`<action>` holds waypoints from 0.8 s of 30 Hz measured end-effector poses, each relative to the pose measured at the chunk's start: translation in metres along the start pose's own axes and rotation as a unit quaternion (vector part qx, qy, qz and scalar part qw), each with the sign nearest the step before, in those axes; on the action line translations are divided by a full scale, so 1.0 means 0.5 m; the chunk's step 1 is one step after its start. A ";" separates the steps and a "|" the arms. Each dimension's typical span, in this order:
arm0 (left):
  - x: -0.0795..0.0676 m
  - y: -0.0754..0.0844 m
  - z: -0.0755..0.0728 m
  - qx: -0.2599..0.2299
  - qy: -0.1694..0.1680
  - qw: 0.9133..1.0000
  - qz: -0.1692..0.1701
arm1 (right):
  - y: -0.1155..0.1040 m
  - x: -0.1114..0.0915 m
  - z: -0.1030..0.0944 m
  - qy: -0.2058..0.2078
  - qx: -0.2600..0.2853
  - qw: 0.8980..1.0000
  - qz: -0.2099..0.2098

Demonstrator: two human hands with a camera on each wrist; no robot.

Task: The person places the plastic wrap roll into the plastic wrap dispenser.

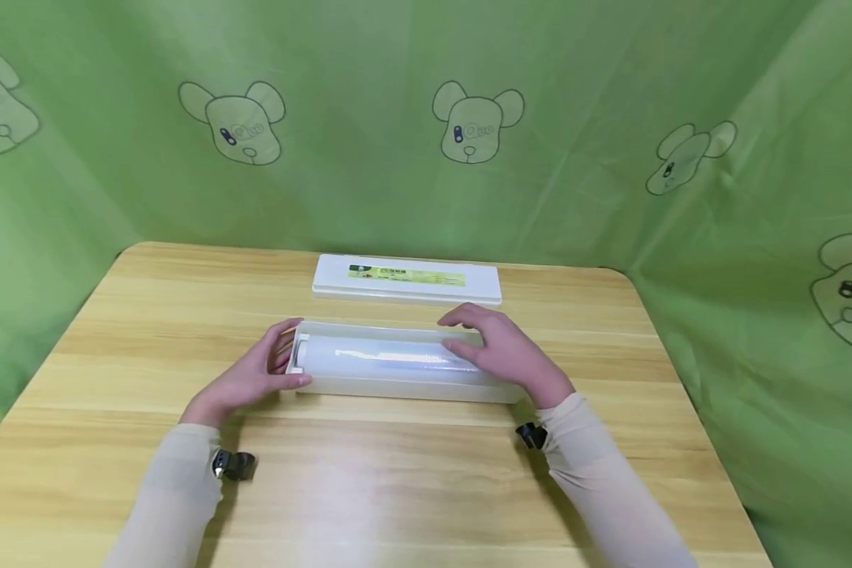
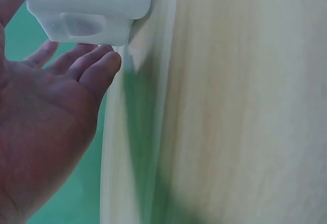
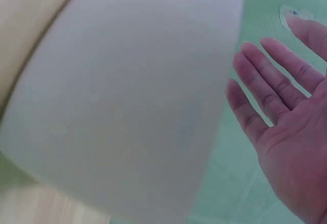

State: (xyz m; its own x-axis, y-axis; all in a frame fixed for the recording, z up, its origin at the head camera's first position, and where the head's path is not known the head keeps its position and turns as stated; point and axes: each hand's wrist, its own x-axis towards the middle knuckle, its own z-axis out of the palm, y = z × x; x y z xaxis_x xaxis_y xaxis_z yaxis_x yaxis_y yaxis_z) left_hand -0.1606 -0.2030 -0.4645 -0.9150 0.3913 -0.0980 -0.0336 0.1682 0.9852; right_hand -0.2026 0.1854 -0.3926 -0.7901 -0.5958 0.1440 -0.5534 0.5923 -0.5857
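A long white box (image 1: pixel 405 386) lies crosswise on the table, uncovered, with a shiny roll of plastic wrap (image 1: pixel 369 356) inside. At its left end my left hand (image 1: pixel 252 372) grips it, thumb on the near wall and fingers round the far side. The left wrist view shows the box's end face (image 2: pixel 94 2) above the fingers of that hand (image 2: pixel 46 112). My right hand (image 1: pixel 500 347) hovers over the box's right end with relaxed, parted fingers, partly covering the roll. In the right wrist view, the box wall (image 3: pixel 127 96) looms beside the extended fingers.
Behind the box, a white lid (image 1: pixel 405 295) with a green-yellow label lies near the back edge of the wooden table (image 1: pixel 369 489). A green curtain (image 1: pixel 369 189) printed with bear heads hangs behind and at both sides.
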 end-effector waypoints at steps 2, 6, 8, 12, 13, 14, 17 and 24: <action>0.000 -0.001 -0.001 -0.003 0.002 1.000 0.001 | 0.004 -0.003 -0.012 0.008 0.018 1.000 0.005; 0.001 -0.003 -0.003 -0.003 0.002 1.000 0.002 | 0.011 -0.010 -0.030 0.011 0.055 0.998 0.020; 0.001 -0.004 -0.004 0.000 0.000 1.000 0.000 | 0.014 -0.012 -0.037 0.009 0.067 0.997 0.024; 0.001 -0.004 -0.005 0.008 -0.002 1.000 -0.006 | 0.021 -0.014 -0.052 0.010 0.078 0.997 0.026; 0.001 -0.004 -0.005 0.009 -0.002 1.000 -0.007 | 0.023 -0.014 -0.056 0.010 0.077 0.997 0.026; 0.000 -0.004 -0.005 0.010 -0.003 1.000 -0.008 | 0.026 -0.014 -0.062 0.011 0.076 0.997 0.028; -0.001 -0.004 -0.004 0.011 -0.002 1.000 -0.008 | 0.035 -0.014 -0.079 0.013 0.072 0.997 0.039; 0.000 -0.005 -0.004 0.008 -0.001 1.000 -0.008 | 0.064 -0.016 -0.111 0.006 0.044 0.993 0.105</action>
State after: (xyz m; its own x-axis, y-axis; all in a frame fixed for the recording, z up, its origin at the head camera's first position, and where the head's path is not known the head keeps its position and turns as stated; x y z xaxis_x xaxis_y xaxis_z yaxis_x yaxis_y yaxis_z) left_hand -0.1613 -0.2052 -0.4665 -0.9139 0.3898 -0.1136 -0.0416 0.1885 0.9812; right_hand -0.2285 0.2392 -0.3685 -0.8893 -0.4569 0.0200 -0.3505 0.6527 -0.6716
